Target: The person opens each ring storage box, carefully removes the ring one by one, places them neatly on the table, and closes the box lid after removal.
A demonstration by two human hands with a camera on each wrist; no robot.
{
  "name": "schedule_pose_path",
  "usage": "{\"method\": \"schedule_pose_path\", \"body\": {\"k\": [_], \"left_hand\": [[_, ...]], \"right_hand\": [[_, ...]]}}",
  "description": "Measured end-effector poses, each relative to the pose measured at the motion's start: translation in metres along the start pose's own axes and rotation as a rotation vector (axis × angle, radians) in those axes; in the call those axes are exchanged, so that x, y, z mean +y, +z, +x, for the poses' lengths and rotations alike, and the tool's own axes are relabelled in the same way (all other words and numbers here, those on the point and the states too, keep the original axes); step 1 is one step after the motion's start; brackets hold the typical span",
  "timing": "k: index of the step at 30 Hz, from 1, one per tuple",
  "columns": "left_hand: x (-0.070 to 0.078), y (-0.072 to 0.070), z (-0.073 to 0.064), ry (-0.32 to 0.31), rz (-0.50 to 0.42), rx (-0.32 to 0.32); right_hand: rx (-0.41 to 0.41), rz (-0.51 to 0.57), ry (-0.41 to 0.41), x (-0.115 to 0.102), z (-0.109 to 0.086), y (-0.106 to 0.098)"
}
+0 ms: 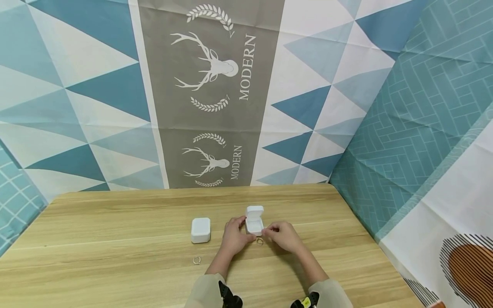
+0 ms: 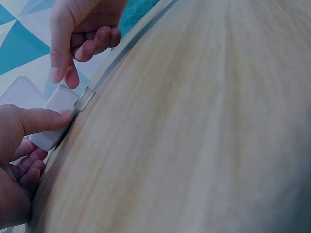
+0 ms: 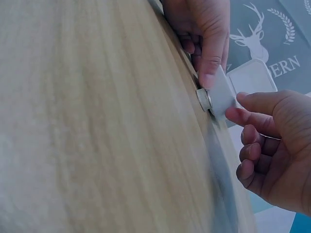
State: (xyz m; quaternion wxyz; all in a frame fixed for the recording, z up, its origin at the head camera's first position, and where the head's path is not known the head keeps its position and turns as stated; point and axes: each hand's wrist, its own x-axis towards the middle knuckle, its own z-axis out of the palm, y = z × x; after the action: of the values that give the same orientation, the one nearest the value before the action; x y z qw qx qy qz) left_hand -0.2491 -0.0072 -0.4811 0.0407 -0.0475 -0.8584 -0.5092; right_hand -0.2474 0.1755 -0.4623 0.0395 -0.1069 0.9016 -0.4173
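A small white ring box point(image 1: 254, 226) stands on the table with its lid raised, and no ring shows in it. My left hand point(image 1: 233, 238) grips the box from its left side, thumb along the front, as the left wrist view also shows of the left thumb and box point(image 2: 57, 124). Just in front of the box lies a ring point(image 1: 259, 241); in the right wrist view this ring point(image 3: 203, 99) is close to the left thumb tip. My right hand point(image 1: 284, 236) is at the box's front right corner. Its index fingertip point(image 3: 234, 114) appears to touch the box, with nothing visible between finger and thumb.
A second white box point(image 1: 200, 230), lid down, stands to the left of the left hand. Another ring point(image 1: 197, 260) lies on the wooden table point(image 1: 115, 239) nearer the front. Patterned cloth point(image 1: 208, 85) hangs behind the table and along its right side.
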Motion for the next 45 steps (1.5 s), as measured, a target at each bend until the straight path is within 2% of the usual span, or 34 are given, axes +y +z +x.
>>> {"method": "schedule_pose_path", "body": {"k": [8,20,23,45], "left_hand": [[0.0,0.0,0.0,0.012,0.01,0.0],[0.0,-0.001,0.0,-0.006,-0.01,-0.006],[-0.001,-0.001,-0.001,-0.006,-0.016,-0.007],[-0.001,-0.001,-0.001,-0.004,-0.017,-0.012]], "right_hand": [[0.027,0.054,0.03,0.0,0.001,-0.004],[0.162,0.143,0.063,-0.003,0.006,-0.003],[0.196,0.135,0.054,-0.004,0.007,-0.002],[0.263,0.338,0.092,-0.02,0.015,-0.003]]}}
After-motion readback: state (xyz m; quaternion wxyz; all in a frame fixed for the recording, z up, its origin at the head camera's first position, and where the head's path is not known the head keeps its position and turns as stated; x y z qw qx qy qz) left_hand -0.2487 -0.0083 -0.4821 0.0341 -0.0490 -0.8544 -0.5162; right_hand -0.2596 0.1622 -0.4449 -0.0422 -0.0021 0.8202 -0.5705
